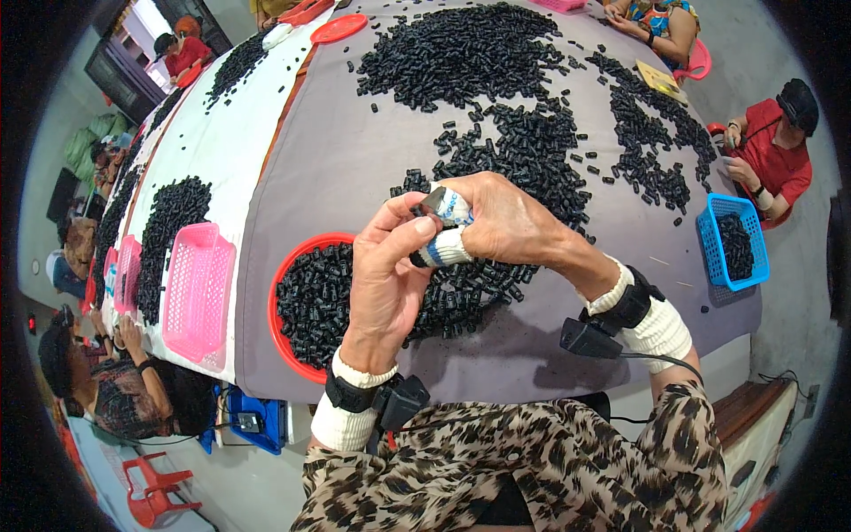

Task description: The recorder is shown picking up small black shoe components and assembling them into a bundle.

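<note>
My left hand (388, 279) is closed in a pinch, its thumb and fingers around a small black part that is mostly hidden. Against it, my right hand (514, 222) grips what looks like a small grey blade (433, 199). White cloth wraps (448, 248) with blue stripes cover the right thumb and a finger. Under and beside my hands, a round red basin (273, 310) holds many short black ribbed cylinders (315, 297). More of these cylinders (470, 53) lie heaped on the grey tablecloth beyond.
A blue basket (706, 235) with black cylinders stands at the right edge, near a person in red (780, 155). Pink baskets (229, 266) stand at the left. A red lid (339, 28) lies at the back. Other people sit around the tables, and cables run from my wrist straps.
</note>
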Demonstrator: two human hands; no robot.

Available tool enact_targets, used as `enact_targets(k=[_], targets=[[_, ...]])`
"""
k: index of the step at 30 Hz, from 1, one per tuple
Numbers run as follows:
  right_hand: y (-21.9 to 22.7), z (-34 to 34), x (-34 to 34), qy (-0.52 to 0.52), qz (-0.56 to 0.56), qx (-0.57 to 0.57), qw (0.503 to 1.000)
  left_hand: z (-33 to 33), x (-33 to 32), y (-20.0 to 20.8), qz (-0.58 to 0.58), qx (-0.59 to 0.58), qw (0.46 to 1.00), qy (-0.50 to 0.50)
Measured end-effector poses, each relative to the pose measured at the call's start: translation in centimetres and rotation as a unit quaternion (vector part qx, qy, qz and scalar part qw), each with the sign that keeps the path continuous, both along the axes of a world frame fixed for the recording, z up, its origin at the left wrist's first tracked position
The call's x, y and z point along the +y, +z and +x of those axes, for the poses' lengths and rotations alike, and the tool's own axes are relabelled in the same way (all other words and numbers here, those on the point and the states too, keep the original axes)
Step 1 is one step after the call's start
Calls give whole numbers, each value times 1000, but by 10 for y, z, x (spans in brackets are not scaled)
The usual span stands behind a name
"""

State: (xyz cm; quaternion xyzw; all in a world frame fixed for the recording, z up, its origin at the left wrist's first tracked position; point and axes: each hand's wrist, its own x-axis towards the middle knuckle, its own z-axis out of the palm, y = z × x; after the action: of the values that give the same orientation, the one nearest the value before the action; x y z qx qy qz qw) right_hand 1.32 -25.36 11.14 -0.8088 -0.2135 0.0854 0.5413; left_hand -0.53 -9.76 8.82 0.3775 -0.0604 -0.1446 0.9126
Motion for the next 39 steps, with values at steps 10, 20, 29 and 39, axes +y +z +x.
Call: enact_targets(k=[10, 20, 29, 39], targets=[[-1, -1, 1, -19, 0, -3, 1000, 3, 0, -6, -31, -3, 999, -9], [10, -3, 1, 5, -25, 10, 1000, 3, 3, -11, -50, 9, 999, -13], [9, 1, -1, 20, -42, -9, 999, 4, 2, -9, -43, 0, 999, -20], [-2, 4, 0, 45, -22, -24, 998, 1, 0, -7, -2, -4, 1000, 13]])
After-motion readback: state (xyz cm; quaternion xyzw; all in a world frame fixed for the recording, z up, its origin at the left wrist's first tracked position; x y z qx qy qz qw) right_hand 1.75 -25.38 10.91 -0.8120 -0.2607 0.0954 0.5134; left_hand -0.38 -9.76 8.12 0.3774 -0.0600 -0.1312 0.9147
